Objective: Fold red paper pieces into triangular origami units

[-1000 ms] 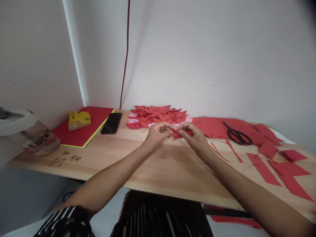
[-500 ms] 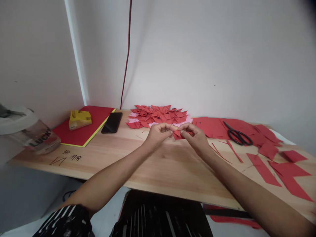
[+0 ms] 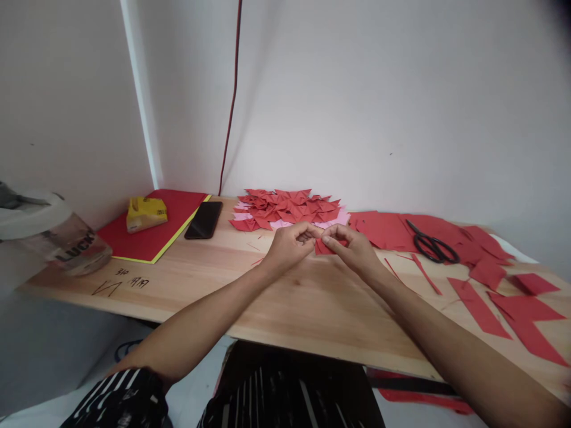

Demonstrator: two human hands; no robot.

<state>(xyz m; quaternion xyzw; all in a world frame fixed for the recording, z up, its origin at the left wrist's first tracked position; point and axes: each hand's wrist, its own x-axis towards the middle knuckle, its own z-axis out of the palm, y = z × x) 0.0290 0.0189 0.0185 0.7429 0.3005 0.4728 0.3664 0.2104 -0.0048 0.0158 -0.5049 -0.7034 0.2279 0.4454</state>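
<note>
Over the middle of the wooden table, my right hand (image 3: 350, 241) pinches a small folded piece of red paper (image 3: 325, 247) between thumb and fingers. My left hand (image 3: 294, 242) meets it from the other side, fingers curled and index fingertip at the paper's upper edge; its exact grip is partly hidden. Just behind both hands lies a pile of folded red paper pieces (image 3: 294, 208), with pink ones (image 3: 279, 224) showing along its front and sides.
Black scissors (image 3: 432, 245) rest on red paper sheets (image 3: 388, 230) at the right, near cut strips (image 3: 479, 309). To the left are a phone (image 3: 204, 220), a red folder-like sheet (image 3: 134, 241) bearing a yellow packet (image 3: 146, 214), and a clear bottle (image 3: 80, 246) near the table edge.
My left thumb has shifted slightly, and more of the paper's left part shows below the fingers. The view has moved a little; other things stay in place.
</note>
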